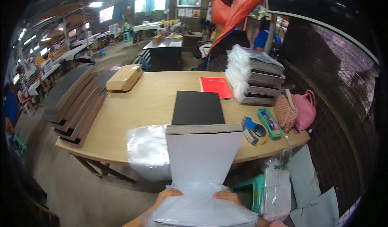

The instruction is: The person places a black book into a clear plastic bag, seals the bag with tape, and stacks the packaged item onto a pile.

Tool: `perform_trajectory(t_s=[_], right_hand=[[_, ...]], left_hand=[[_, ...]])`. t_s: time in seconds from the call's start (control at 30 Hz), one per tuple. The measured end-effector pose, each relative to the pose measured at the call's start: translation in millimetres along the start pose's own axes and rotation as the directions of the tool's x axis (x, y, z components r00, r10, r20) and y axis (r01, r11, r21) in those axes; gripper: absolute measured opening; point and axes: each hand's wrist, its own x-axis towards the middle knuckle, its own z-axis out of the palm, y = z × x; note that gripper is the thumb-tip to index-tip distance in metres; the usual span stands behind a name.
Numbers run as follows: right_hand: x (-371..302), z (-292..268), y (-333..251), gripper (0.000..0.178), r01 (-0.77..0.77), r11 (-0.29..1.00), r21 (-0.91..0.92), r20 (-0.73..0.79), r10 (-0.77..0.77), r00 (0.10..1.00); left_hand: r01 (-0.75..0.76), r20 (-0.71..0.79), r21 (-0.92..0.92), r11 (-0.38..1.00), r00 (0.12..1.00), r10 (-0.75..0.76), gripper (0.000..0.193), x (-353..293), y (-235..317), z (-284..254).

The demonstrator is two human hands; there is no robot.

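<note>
While both hands, left (167, 194) and right (227, 195), are closed on a clear plastic bag (202, 209), the white-covered stack of boards (200, 154) is held with its long axis pointing away, equally near each.

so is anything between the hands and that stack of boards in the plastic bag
Only the clear plastic bag itself: both the left hand and right hand press on the bag film around the grey board stack. Nothing else visible intervenes.

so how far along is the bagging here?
Done, it seems: a tall stack of bagged bundles at the table's far right. In hand: both hands, left and right, grip a clear plastic bag around the lower end of a grey-backed stack. Left: unbagged dark sheets piled at the table's left end.
</note>
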Motion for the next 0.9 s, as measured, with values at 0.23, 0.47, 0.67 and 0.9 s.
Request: perform_trajectory(t_s=[0.23, 0.47, 0.67, 0.9], right_hand=[[-18.0, -51.4, 75.8, 0.053, -0.377, 0.909, -0.177, 0.108, 0.398, 0.911], [73.0, 16.3, 87.5, 0.064, -0.541, 0.807, 0.235, -0.056, 0.567, 0.822], [90.1, 11.0, 70.7, 0.054, -0.496, 0.789, 0.361, -0.108, 0.564, 0.819], [77.9, 22.8, 81.7, 0.053, -0.488, 0.754, 0.439, -0.114, 0.585, 0.803]], left_hand=[[0.017, 0.458, 0.53, 0.848, 0.836, -0.302, 0.042, 16.7, -67.3, -49.2], [0.055, -0.287, -0.221, 0.974, 0.951, -0.118, 0.054, 168.2, 13.7, -19.5], [-0.043, -0.397, -0.193, 0.98, 0.917, -0.038, 0.047, 169.1, 65.4, -8.0], [0.074, -0.375, -0.156, 0.985, 0.918, -0.128, 0.049, 173.8, 35.0, -6.2]])
